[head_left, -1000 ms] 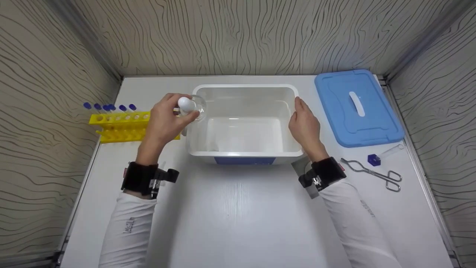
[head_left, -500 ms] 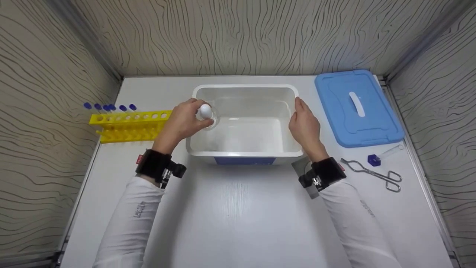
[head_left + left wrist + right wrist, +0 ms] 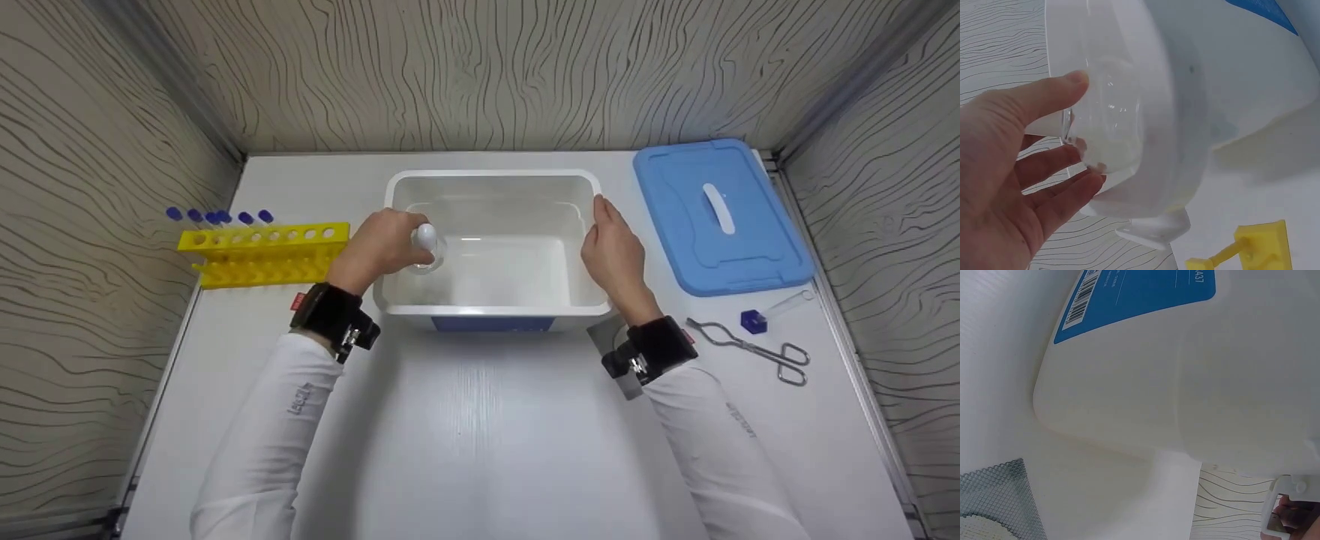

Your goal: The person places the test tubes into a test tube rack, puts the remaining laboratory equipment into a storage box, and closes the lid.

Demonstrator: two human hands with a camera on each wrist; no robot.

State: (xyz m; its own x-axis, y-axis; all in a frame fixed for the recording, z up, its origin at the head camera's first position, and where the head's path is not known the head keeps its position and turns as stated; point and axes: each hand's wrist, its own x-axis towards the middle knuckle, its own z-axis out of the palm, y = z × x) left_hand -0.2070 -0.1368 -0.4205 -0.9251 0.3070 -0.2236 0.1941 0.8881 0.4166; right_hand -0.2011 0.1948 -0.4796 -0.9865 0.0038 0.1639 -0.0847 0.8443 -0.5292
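Left hand [image 3: 382, 247] is gripping a clear glass flask [image 3: 426, 251] just inside the white tub's [image 3: 495, 180] left rim; right hand [image 3: 616, 255] is lying flat-fingered against its right wall, plenty of surface [image 3: 480, 420] in front.

A white surface [image 3: 480, 450] is enclosed on three sides by walls [image 3: 480, 75] papered in a beige wavy-line pattern, joined by metal corner strips [image 3: 199, 105]. Soft light is reflected near the middle.

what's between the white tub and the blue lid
Nothing: in the head view only bare table shows between the white tub and the blue lid; the right hand rests on the tub's right rim.
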